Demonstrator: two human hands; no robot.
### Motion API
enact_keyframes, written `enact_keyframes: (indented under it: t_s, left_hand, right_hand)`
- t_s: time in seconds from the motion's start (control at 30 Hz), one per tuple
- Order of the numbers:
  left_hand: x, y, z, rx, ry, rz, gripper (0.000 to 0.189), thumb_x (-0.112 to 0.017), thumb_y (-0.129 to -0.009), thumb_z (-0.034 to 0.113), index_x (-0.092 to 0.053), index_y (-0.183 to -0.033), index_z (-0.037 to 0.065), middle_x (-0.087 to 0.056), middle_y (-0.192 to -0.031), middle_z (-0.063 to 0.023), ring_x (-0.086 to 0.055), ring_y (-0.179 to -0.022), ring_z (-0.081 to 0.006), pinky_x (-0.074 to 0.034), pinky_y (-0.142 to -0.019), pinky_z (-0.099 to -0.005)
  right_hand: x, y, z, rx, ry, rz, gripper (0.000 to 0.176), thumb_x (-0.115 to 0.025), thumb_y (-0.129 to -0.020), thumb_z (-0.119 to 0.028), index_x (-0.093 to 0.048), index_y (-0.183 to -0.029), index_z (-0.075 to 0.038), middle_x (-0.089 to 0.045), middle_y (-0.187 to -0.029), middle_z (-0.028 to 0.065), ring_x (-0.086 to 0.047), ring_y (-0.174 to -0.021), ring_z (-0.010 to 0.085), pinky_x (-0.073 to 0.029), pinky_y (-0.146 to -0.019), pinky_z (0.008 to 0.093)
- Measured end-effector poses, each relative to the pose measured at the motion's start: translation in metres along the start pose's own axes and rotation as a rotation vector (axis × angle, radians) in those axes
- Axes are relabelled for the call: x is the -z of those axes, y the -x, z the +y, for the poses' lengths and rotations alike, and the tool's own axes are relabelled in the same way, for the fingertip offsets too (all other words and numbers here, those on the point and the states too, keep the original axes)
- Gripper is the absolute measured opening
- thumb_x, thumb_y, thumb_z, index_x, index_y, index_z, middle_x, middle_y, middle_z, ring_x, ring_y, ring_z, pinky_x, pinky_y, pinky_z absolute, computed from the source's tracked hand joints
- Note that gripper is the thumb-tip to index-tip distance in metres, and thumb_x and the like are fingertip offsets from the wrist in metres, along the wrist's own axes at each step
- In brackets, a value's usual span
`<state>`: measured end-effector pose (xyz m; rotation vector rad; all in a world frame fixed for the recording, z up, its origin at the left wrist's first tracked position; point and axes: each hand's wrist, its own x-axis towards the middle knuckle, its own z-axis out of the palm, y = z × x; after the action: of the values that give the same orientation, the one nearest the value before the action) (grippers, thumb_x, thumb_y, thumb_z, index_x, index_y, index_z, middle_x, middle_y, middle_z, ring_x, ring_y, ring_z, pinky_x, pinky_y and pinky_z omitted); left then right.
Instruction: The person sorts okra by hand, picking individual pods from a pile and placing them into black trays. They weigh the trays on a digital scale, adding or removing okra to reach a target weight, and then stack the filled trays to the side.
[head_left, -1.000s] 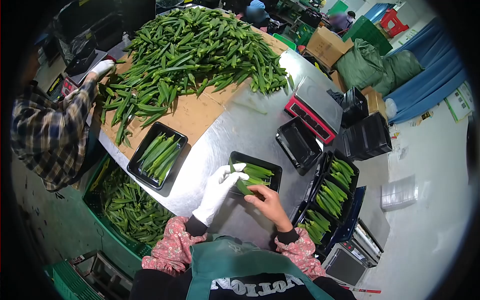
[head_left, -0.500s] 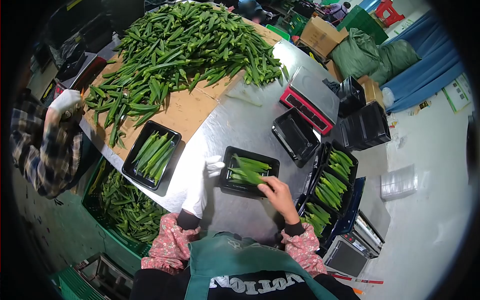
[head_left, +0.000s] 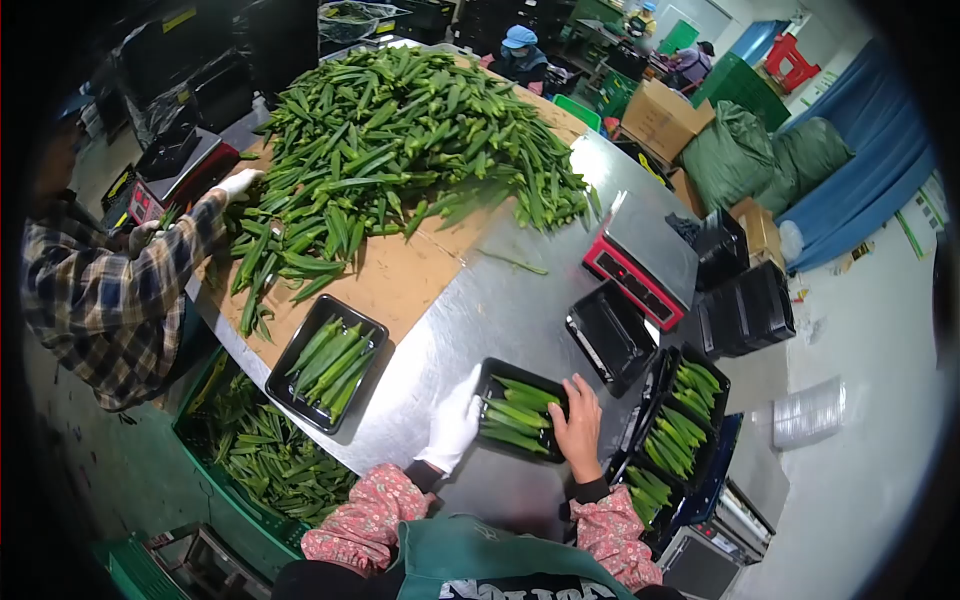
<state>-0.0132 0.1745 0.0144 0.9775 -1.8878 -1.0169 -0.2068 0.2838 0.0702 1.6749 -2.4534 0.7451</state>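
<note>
A black tray (head_left: 551,455) with several green okra pods (head_left: 517,413) lying lengthwise stands on the metal table before me. My left hand (head_left: 455,424), in a white glove, rests against its left side. At the right side is my bare right hand (head_left: 577,425), fingers spread, its fingertips over the tray's edge beside the pods. Another filled black tray (head_left: 376,362) lies to the left, partly on the brown board. Behind them rises a large heap of okra (head_left: 400,140).
A co-worker's gloved hand (head_left: 238,184) touches the heap's left side. A red scale (head_left: 645,262), an empty black tray (head_left: 612,337) and several filled trays (head_left: 672,440) stand right. Below the table's left edge is a green crate (head_left: 222,462) of okra.
The okra my right hand held now lies in the tray, and that hand has opened at its side. My left hand has come against the tray. The co-worker's arm has reached to the heap.
</note>
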Motion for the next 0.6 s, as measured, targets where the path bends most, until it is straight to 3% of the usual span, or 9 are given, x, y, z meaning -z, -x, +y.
enact_keyframes:
  t_s: [0.13, 0.17, 0.23, 0.27, 0.37, 0.4, 0.53, 0.6]
  left_hand:
    - [0.007, 0.001, 0.018, 0.007, -0.043, -0.073, 0.050, -0.058, -0.088, 0.010, -0.052, -0.138, 0.007, -0.066, -0.111, -0.0200, -0.064, -0.097, -0.0357, -0.051, -0.087, -0.0419]
    - [0.010, 0.004, 0.024, 0.031, -0.051, -0.092, 0.045, -0.058, -0.088, 0.012, -0.056, -0.133, 0.008, -0.067, -0.106, -0.0176, -0.065, -0.094, -0.0351, -0.051, -0.085, -0.0424]
    - [0.016, 0.003, 0.028, 0.056, -0.026, -0.174, 0.032, -0.059, -0.089, 0.014, -0.065, -0.120, 0.009, -0.069, -0.103, -0.0135, -0.066, -0.094, -0.0331, -0.052, -0.084, -0.0412]
    - [0.011, 0.003, 0.016, 0.049, 0.044, -0.136, 0.020, -0.062, -0.089, 0.014, -0.071, -0.106, 0.009, -0.071, -0.101, -0.0100, -0.067, -0.094, -0.0300, -0.052, -0.084, -0.0384]
    - [0.013, -0.027, 0.004, 0.175, 0.168, 0.089, 0.014, -0.063, -0.088, 0.012, -0.072, -0.098, 0.009, -0.071, -0.101, -0.0094, -0.067, -0.094, -0.0270, -0.052, -0.083, -0.0357]
    - [0.009, -0.038, -0.009, 0.145, 0.197, 0.155, 0.017, -0.063, -0.090, 0.010, -0.071, -0.106, 0.008, -0.071, -0.102, -0.0094, -0.068, -0.092, -0.0203, -0.052, -0.081, -0.0335]
    - [0.006, -0.103, -0.028, 0.374, 0.803, 0.111, 0.027, -0.055, -0.099, 0.013, -0.062, -0.123, 0.004, -0.068, -0.109, -0.0095, -0.065, -0.091, -0.0120, -0.052, -0.072, -0.0263]
    - [0.011, -0.133, -0.034, 0.406, 0.966, 0.077, 0.028, -0.052, -0.101, 0.015, -0.061, -0.123, 0.001, -0.068, -0.109, -0.0108, -0.066, -0.088, -0.0128, -0.052, -0.071, -0.0252]
  right_hand:
    - [-0.019, -0.005, 0.011, 0.074, 0.055, -0.149, 0.042, -0.066, -0.090, -0.027, -0.058, -0.126, -0.006, -0.063, -0.121, 0.0172, -0.053, -0.123, 0.0339, -0.035, -0.105, 0.0491]
    - [-0.020, -0.007, 0.008, 0.048, -0.015, -0.134, 0.028, -0.065, -0.091, -0.027, -0.065, -0.108, -0.005, -0.067, -0.106, 0.0169, -0.060, -0.109, 0.0339, -0.038, -0.099, 0.0489]
    - [-0.015, -0.011, 0.009, -0.104, 0.021, -0.312, 0.025, -0.062, -0.093, -0.027, -0.067, -0.087, -0.003, -0.068, -0.088, 0.0173, -0.063, -0.089, 0.0360, -0.044, -0.084, 0.0480]
    - [-0.016, -0.013, 0.010, -0.120, -0.005, -0.310, 0.027, -0.061, -0.093, -0.028, -0.067, -0.086, -0.003, -0.067, -0.084, 0.0184, -0.063, -0.085, 0.0374, -0.045, -0.079, 0.0481]
    - [-0.019, -0.023, 0.008, -0.136, -0.072, -0.302, 0.031, -0.060, -0.095, -0.029, -0.067, -0.083, -0.001, -0.065, -0.077, 0.0197, -0.062, -0.077, 0.0392, -0.046, -0.067, 0.0477]
    - [-0.018, -0.029, 0.005, -0.120, -0.089, -0.296, 0.030, -0.060, -0.094, -0.028, -0.067, -0.084, -0.002, -0.066, -0.078, 0.0187, -0.062, -0.077, 0.0382, -0.046, -0.066, 0.0472]
    - [-0.027, -0.077, -0.008, -0.123, -0.265, -0.295, 0.026, -0.061, -0.094, -0.026, -0.068, -0.091, -0.002, -0.066, -0.081, 0.0171, -0.063, -0.076, 0.0353, -0.049, -0.068, 0.0428]
    - [-0.043, -0.112, -0.011, -0.074, -0.311, -0.298, 0.024, -0.062, -0.093, -0.025, -0.068, -0.097, -0.001, -0.066, -0.081, 0.0150, -0.065, -0.075, 0.0308, -0.050, -0.068, 0.0388]
